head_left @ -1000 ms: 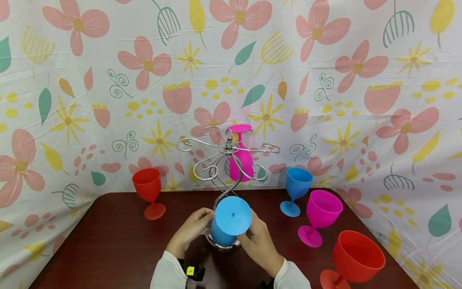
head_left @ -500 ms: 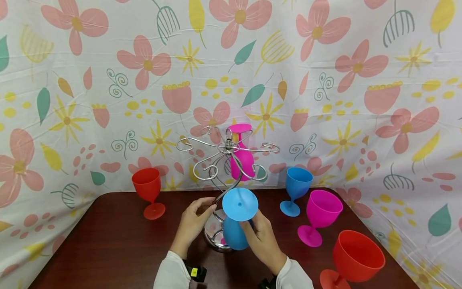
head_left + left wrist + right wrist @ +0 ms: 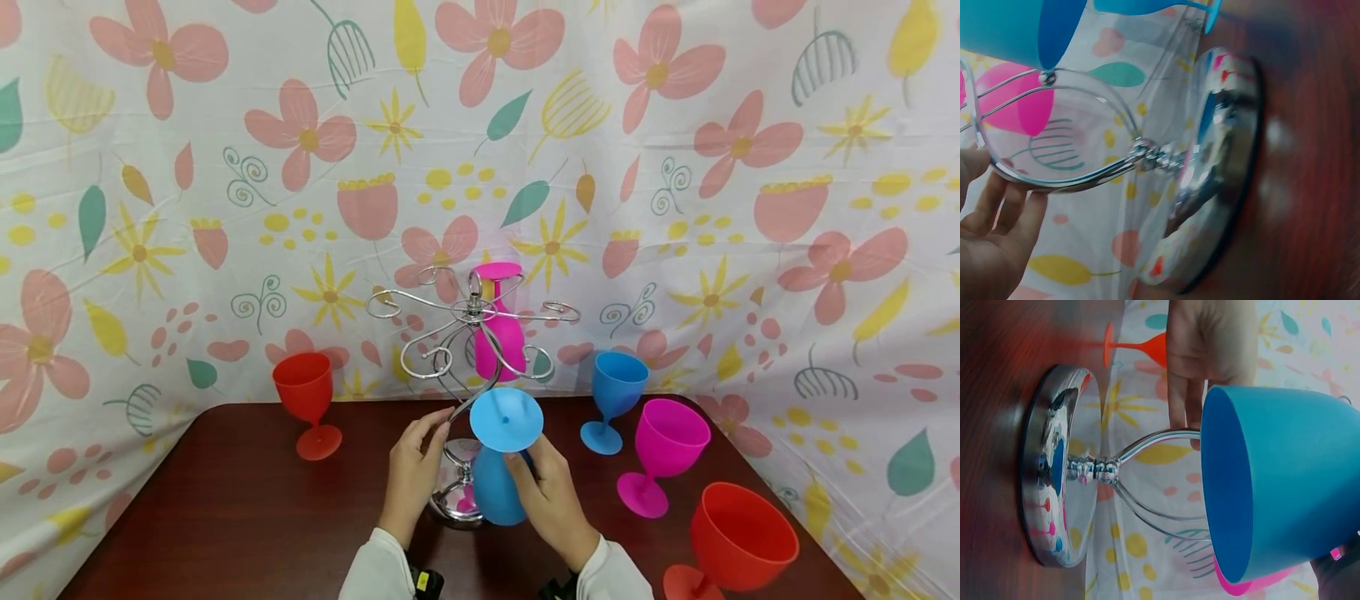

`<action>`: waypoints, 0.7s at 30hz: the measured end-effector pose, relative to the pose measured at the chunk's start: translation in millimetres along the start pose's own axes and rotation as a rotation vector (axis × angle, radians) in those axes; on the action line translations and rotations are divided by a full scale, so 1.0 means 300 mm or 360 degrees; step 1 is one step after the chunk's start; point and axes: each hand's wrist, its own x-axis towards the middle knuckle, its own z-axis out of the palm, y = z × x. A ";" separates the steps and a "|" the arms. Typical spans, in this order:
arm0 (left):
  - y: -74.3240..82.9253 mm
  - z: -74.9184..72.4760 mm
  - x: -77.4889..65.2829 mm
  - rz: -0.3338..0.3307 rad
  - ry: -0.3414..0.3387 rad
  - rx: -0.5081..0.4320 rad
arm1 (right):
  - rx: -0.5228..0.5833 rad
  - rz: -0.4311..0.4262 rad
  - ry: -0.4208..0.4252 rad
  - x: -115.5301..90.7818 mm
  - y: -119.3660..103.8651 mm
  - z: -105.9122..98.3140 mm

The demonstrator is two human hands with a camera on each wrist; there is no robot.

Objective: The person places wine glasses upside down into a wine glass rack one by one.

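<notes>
My right hand [image 3: 551, 492] holds a blue plastic goblet [image 3: 498, 487] upside down, its round foot uppermost and its mouth facing down. The goblet hangs beside a chrome wire glass rack [image 3: 474, 308] that has curled arms at the top and a round shiny base [image 3: 1229, 169]. The right wrist view shows the goblet's open mouth [image 3: 1225, 487] above the base's level. My left hand [image 3: 414, 471] grips a curved wire [image 3: 1063, 184] of the rack's stem, its fingers [image 3: 1025, 215] against it. A magenta goblet [image 3: 501, 337] hangs upside down from an arm at the rack's rear.
On the dark wooden table [image 3: 187, 517], a red goblet [image 3: 303, 392] stands upright at the left. Along the right side stand a blue goblet [image 3: 618, 383], a magenta goblet [image 3: 670, 442] and a larger-looking red goblet [image 3: 738, 537]. A flowered cloth [image 3: 225, 208] hangs behind the table.
The blue goblet has moved right, from over the rack's base to beside it, in my right hand. My left hand has left the goblet and taken hold of the rack's wire.
</notes>
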 end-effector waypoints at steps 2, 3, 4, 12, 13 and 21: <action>-0.002 0.007 -0.004 0.0002 0.0032 -0.0008 | -0.0009 0.0029 0.0029 -0.001 0.003 -0.002; -0.005 0.010 -0.004 0.0008 0.0045 -0.0012 | -0.0012 0.0044 0.0045 -0.001 0.006 -0.003; -0.007 0.012 -0.005 0.0020 0.0058 -0.0011 | -0.0019 0.0052 0.0062 0.001 0.009 -0.004; -0.018 0.021 -0.003 0.0100 0.0103 -0.0009 | -0.0025 0.0173 0.0182 0.025 0.042 -0.036; -0.018 0.020 -0.003 0.0111 0.0112 -0.0008 | -0.0030 0.0214 0.0187 0.029 0.046 -0.043; -0.018 0.016 -0.002 0.0095 0.0099 0.0008 | -0.0006 0.0716 0.0233 0.088 0.094 -0.129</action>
